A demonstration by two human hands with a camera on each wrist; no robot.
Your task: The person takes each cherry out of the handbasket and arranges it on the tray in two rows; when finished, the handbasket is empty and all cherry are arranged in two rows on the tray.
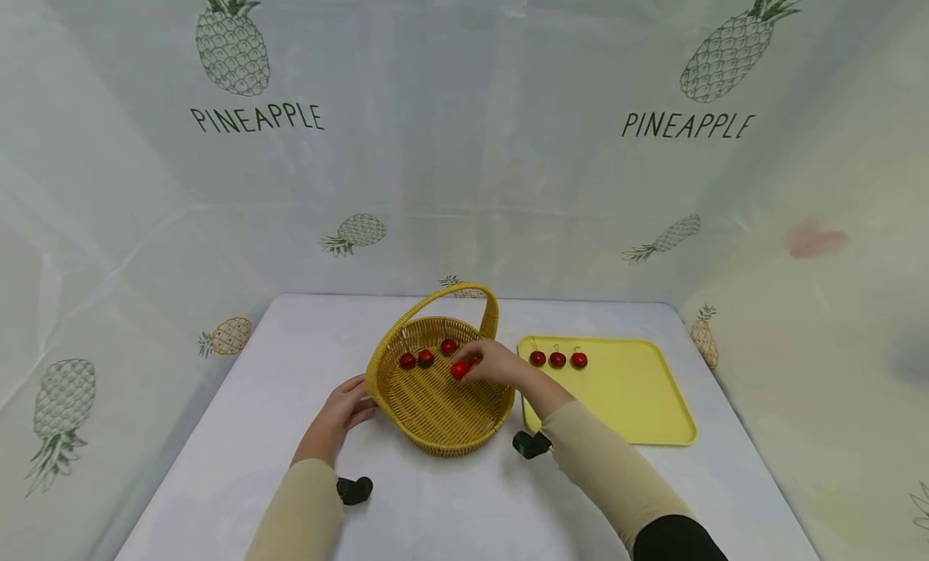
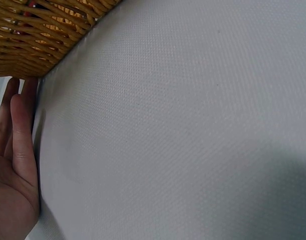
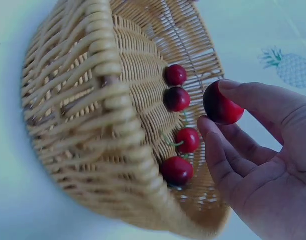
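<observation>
A round woven basket (image 1: pixel 446 416) with an arched handle stands at the middle of the table, several red cherries (image 3: pixel 176 99) lying inside. My right hand (image 1: pixel 497 362) is over the basket and pinches a dark red cherry (image 3: pixel 223 102) between thumb and fingers, above the others. At the basket's left side is my left hand (image 1: pixel 347 406), its fingers extended with the fingertips right at the lower wall in the left wrist view. That view shows only the outside of the basket and the palm side of the hand.
Right of the basket lies a yellow tray (image 1: pixel 631 392) with three cherries (image 1: pixel 557 359) in a row near its upper left corner. The white table (image 1: pixel 435 513) backs onto a hanging pineapple-print sheet (image 1: pixel 464 142). Black wrist cameras (image 1: pixel 354 490) stick out by both sleeves.
</observation>
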